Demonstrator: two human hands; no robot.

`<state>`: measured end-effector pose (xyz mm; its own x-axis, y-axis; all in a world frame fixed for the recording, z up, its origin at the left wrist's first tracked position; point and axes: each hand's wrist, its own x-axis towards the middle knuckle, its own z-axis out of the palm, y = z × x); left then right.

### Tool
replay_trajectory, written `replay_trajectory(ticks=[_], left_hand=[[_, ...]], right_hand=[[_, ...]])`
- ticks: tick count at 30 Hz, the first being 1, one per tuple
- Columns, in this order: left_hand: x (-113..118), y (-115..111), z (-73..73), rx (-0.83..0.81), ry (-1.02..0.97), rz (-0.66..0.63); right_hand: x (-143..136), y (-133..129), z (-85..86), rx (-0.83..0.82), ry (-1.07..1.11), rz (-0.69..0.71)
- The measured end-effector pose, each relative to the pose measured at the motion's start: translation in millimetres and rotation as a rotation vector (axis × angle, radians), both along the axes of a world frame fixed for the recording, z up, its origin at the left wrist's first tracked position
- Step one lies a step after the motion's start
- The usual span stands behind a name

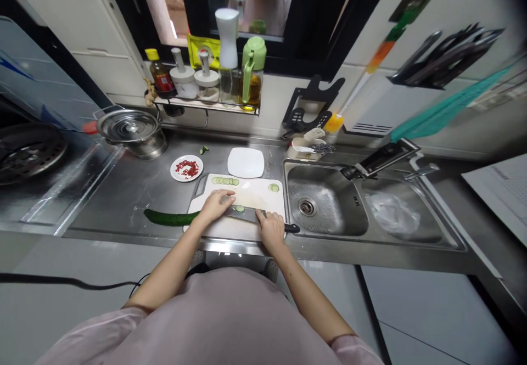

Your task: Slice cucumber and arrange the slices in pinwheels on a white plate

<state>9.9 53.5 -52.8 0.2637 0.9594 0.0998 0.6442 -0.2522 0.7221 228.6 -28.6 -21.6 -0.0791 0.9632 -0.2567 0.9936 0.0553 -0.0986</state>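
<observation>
My right hand [270, 229] is closed round a kitchen knife [247, 214], whose broad blade lies across the white cutting board [218, 228] and points left. A cucumber slice [239, 208] sits on or right against the blade. My left hand [214, 206] is over the left part of the board near the blade's tip, its fingers and thumb apart. A long green cucumber [168, 218] lies from the steel counter onto the board, its right end hidden behind my left wrist. A row of cucumber slices [225, 181] rests along the board's far edge, with more slices [274, 187] at the far right.
Beyond the board are an empty white plate [246, 163] and a small plate [173, 174] of chopped red pieces. Green scraps [203, 149] lie nearby. A lidded pot [144, 142] stands far left. At right is a sink [329, 222]. A condiment rack [206, 105] hangs behind.
</observation>
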Motion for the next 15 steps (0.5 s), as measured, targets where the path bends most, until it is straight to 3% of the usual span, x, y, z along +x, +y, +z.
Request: replay_trajectory(ticks=[3,8,15], left_hand=[[12,0,2.4,-0.018,0.088,-0.138],[22,0,5.5,-0.101,0.173,-0.259],[34,2,2.9,-0.179,0.116,-0.257]], right_hand=[[2,-2,0.6,0.013,0.004,0.002],[6,-5,-3.1,0.059,-0.029,0.002],[10,-6,-8.3,0.063,-0.043,-0.012]])
